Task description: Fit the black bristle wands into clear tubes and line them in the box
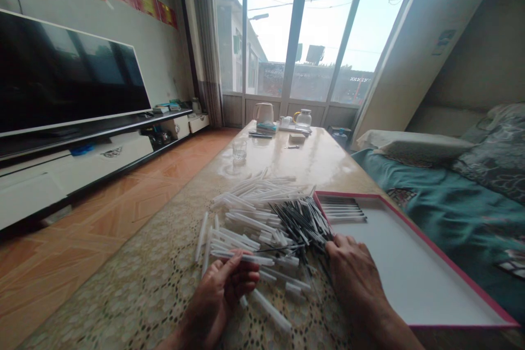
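Note:
My left hand [223,295] pinches a translucent white pen barrel [250,258] between thumb and fingers, holding it roughly level. More white pen barrels [250,219] lie heaped on the table in front of it, and a few loose ones rest close to the wrist. To their right is a pile of thin black pen refills [295,224]. At that pile's right edge, my right hand [355,268] has its fingers drawn together beside the tray's rim; what the fingertips hold is hidden. The shallow white tray with a pink rim [443,254] contains a short row of assembled pens [344,209].
A patterned cover lies over the long table [143,290]. Farther back stand a drinking glass [239,151], a kettle [264,113], a glass jug [303,118] and a small box [297,138]. A sofa with a teal cover [394,175] borders the right side.

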The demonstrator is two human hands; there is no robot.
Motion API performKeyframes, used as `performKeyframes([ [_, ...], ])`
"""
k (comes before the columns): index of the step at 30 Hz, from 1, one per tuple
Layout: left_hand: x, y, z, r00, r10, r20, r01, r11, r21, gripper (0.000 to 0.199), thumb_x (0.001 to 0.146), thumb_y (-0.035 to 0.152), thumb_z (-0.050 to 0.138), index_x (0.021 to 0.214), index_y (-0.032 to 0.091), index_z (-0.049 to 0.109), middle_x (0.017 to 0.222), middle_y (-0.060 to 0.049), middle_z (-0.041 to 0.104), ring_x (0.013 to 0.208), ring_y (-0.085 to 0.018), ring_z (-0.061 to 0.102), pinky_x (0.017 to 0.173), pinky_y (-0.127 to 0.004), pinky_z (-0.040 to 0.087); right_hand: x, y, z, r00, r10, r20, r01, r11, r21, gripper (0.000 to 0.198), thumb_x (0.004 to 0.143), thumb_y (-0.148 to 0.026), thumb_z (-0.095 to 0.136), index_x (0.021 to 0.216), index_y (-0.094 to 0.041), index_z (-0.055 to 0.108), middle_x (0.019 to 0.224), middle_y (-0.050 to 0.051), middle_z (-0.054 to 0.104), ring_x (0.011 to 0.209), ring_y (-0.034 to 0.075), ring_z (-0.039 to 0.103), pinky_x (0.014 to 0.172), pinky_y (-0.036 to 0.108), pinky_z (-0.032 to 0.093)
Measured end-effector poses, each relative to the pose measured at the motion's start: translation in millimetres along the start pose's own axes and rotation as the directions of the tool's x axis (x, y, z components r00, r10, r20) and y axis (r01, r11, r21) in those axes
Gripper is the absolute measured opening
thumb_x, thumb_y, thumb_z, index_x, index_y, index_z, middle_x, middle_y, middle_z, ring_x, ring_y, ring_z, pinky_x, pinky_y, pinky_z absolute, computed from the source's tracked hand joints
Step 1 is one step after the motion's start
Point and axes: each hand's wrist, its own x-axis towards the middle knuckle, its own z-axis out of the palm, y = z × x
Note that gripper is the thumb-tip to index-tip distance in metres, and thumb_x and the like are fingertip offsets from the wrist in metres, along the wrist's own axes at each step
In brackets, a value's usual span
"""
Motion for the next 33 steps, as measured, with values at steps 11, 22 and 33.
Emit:
performKeyframes([
  [11,-0.3,-2.0,2.3,0.999,0.014,0.043,-0.016,0.999,0.034,0.004,0.080,0.012,0.064,0.080,0.011,0.068,0.066,-0.009,0.075,0.055,-0.015,0.069,0.054,-0.022,0.055,-8.6,-39.1,-12.4,0.991,-0.054,0.124,-0.099,0.334,0.937,0.012,0.085,-0.030,0.054,0.082,-0.019,0.056,0.068,-0.001,0.057,0.063,0.014,0.053,0.055,0.024,0.040],
  [22,0.4,-4.4,-0.6,0.998,0.017,0.068,-0.018,1.000,0.012,0.006,0.076,0.016,0.070,0.080,0.011,0.070,0.065,-0.008,0.075,0.056,-0.015,0.069,0.054,-0.021,0.054,-14.2,-63.9,-0.6,0.984,-0.011,0.179,-0.179,-0.040,0.983,0.028,0.080,-0.045,0.064,0.080,-0.017,0.059,0.065,-0.003,0.056,0.058,0.011,0.052,0.053,0.021,0.039],
  [33,-5.0,-0.7,6.0,0.997,-0.004,0.072,0.003,1.000,0.025,0.013,0.073,0.021,0.074,0.081,0.012,0.070,0.066,-0.008,0.075,0.058,-0.017,0.069,0.056,-0.023,0.054,-16.5,-71.3,-1.0,0.985,-0.030,0.172,-0.173,-0.047,0.984,0.020,0.079,-0.035,0.064,0.077,-0.018,0.054,0.068,-0.004,0.050,0.063,0.011,0.047,0.057,0.021,0.038],
])
